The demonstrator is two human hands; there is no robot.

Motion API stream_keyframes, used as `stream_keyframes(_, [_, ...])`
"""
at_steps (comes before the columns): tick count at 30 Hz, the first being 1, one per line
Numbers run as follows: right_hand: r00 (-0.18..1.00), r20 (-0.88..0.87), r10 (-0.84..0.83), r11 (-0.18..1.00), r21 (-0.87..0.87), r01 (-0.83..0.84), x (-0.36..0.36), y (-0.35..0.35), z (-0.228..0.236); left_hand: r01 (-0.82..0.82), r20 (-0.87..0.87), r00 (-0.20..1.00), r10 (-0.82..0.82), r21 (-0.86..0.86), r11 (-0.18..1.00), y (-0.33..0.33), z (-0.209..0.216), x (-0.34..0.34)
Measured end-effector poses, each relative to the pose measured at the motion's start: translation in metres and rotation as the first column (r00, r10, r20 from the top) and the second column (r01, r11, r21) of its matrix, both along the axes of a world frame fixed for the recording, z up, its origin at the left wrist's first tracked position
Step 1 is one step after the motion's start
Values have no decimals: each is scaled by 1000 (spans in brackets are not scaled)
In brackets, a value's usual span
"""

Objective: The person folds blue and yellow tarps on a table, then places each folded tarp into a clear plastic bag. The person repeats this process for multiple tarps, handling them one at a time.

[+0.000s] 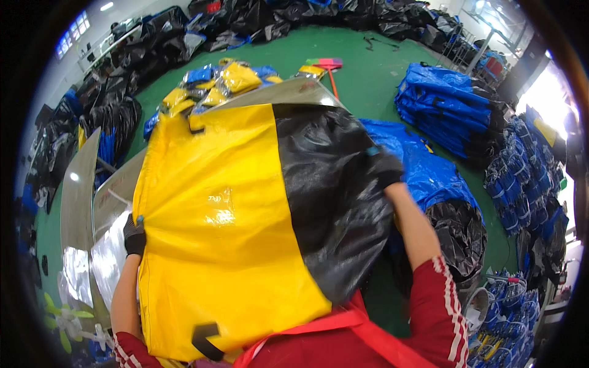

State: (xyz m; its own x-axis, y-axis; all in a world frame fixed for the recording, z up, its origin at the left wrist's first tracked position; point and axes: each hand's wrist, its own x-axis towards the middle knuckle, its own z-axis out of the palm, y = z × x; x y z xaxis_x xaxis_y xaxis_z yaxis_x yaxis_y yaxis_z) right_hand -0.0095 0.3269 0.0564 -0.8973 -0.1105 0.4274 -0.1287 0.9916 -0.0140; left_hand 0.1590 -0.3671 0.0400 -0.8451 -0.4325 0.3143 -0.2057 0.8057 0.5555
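Yellow-and-black sheet [215,214], long axis roughly crosswise, yellow end left, black end right, hands [134,237] [386,169] gripping opposite edges

centre: tarp sheet [215,178] between left hand [134,236] at its left edge and right hand [386,170] at its right | behind sheet: table [294,92], packets [236,80] near its far edge | right: tarp stack [438,104], bundles [521,178] farther right | lower left: fan [67,316] | far back: tarp heap [264,24] on floor [362,55]
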Motion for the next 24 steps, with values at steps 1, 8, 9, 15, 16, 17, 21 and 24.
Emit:
stream_keyframes(1, [999, 47, -12, 993, -114, 17, -5, 11, 0, -146, 140, 971, 193, -290, 946, -4, -8, 9])
stream_keyframes(8, [763, 462, 452, -248, -757, 605, -50, 60, -35, 242, 311, 946, -96, -474, 847, 50, 19, 36])
stream_keyframes(9, [761, 442, 474, -299, -733, 611, -54, 57, -40, 423, 370, 887, -278, -405, 810, 79, 35, 23])
stream_keyframes(15, [834, 384, 395, 240, -920, 310, -42, 11, -18, 850, 228, 525, -820, -169, 498, 308, 61, -79])
stream_keyframes(16, [856, 379, 351, 380, -893, 240, -36, 0, -10, 853, 238, 519, -821, -85, 514, 335, 50, -92])
stream_keyframes(17, [874, 370, 316, 513, -842, 171, -27, -13, -2, 856, 306, 517, -799, -208, 474, 355, 37, -94])
stream_keyframes(21, [918, 271, 291, 764, -643, -52, 19, -48, 38, 811, 329, 583, -743, -289, 508, 375, -3, -94])
stream_keyframes(24, [962, 82, 261, 721, -679, -138, 44, -39, 73, 680, 154, 732, -664, -95, 727, 362, -14, -87])
